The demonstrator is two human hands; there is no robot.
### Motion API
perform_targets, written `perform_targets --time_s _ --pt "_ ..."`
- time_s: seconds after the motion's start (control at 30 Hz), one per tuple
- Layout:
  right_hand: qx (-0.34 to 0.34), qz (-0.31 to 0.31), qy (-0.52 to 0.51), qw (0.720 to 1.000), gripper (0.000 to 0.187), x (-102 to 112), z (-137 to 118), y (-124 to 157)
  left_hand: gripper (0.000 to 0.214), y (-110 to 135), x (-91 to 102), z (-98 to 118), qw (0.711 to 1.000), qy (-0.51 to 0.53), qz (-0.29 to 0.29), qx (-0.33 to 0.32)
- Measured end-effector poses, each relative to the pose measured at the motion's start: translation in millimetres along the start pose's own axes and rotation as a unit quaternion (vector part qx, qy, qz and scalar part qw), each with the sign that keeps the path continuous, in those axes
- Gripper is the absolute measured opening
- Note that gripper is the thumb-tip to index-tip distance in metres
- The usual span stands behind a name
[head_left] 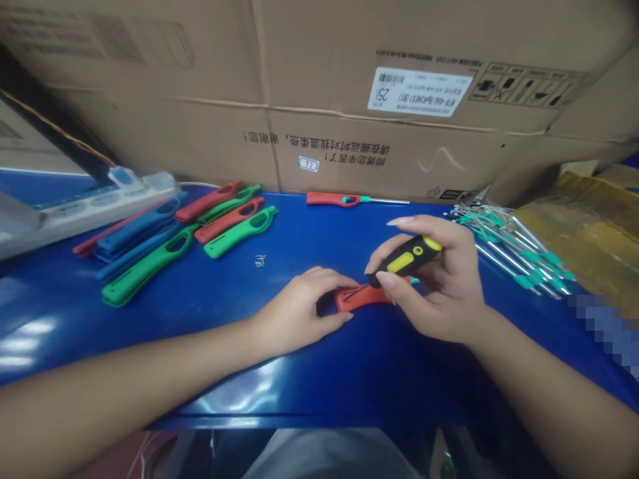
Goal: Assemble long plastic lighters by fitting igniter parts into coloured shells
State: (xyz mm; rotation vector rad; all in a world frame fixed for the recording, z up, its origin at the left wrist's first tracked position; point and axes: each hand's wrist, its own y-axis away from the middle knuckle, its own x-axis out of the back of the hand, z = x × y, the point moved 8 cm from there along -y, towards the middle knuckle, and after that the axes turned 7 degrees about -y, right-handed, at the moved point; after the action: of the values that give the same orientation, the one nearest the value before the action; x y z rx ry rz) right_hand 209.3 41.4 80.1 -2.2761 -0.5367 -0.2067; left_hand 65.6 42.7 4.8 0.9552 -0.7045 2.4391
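Observation:
My left hand (304, 309) grips the end of a red lighter (367, 298) between thumb and fingers, keeping it down on the blue table. In my right hand (444, 286) is a black and yellow screwdriver (404, 261), held tilted by its handle. Its thin shaft slants down to the left, onto or just above the lighter's left end; whether the tip sits in a screw is too small to tell. Part of the lighter is behind my right hand. Several tiny screws (260, 261) lie in a small group farther back, left of the lighter.
Red, green (150, 266) and blue handle shells lie at left beside a white power strip (90, 206). A red lighter with a metal tube (357, 199) rests near the cardboard box (319, 86). Several metal tubes with green ends (519, 246) are piled at right, near yellow-brown wrapping (589, 226).

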Motion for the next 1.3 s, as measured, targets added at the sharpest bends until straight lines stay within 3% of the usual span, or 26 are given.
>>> perform_targets --time_s 0.2,0.47,0.57,0.67,0.73,0.8,0.9,1.07,1.2,1.23,1.3 --pt "-0.002 0.007 0.01 1.0 0.059 1 2 -1 0.036 0 -0.3 1 1.0 0.0 -0.003 -0.003" --pt "-0.068 -0.019 0.028 0.997 0.061 0 7 -2 0.034 -1 -0.7 1 1.0 -0.003 0.003 -0.007" --pt "-0.04 -0.032 0.133 0.99 0.061 2 0 -8 0.034 -1 -1.0 1 1.0 -0.006 0.006 -0.008" --pt "0.041 -0.034 0.323 0.945 0.052 1 -17 -19 0.035 -1 -1.4 1 1.0 -0.007 0.005 -0.01" --pt "0.072 -0.043 0.363 0.928 0.04 -3 -27 -28 0.035 -1 -1.6 1 1.0 -0.007 0.003 -0.01" --pt "0.053 -0.069 0.309 0.947 0.031 -7 -29 -37 0.034 -1 -1.7 1 1.0 -0.007 0.002 -0.009" --pt "0.026 -0.101 0.251 0.962 0.033 -12 -27 -42 0.032 -1 -2.2 2 1.0 -0.007 0.001 -0.01" --pt "0.105 0.01 0.363 0.926 0.024 -3 -32 -31 0.033 -1 -2.9 3 1.0 -0.007 0.004 -0.013" --pt "-0.023 -0.036 0.18 0.983 0.04 -3 -9 -25 0.034 -1 -4.0 2 1.0 -0.005 -0.002 -0.015" --pt "-0.032 -0.044 0.158 0.986 0.041 -3 -7 -24 0.034 -1 -4.0 2 1.0 -0.005 -0.002 -0.016" --pt "0.028 -0.024 0.213 0.976 0.039 0 -17 -24 0.035 -2 -3.9 2 1.0 -0.004 -0.002 -0.019"
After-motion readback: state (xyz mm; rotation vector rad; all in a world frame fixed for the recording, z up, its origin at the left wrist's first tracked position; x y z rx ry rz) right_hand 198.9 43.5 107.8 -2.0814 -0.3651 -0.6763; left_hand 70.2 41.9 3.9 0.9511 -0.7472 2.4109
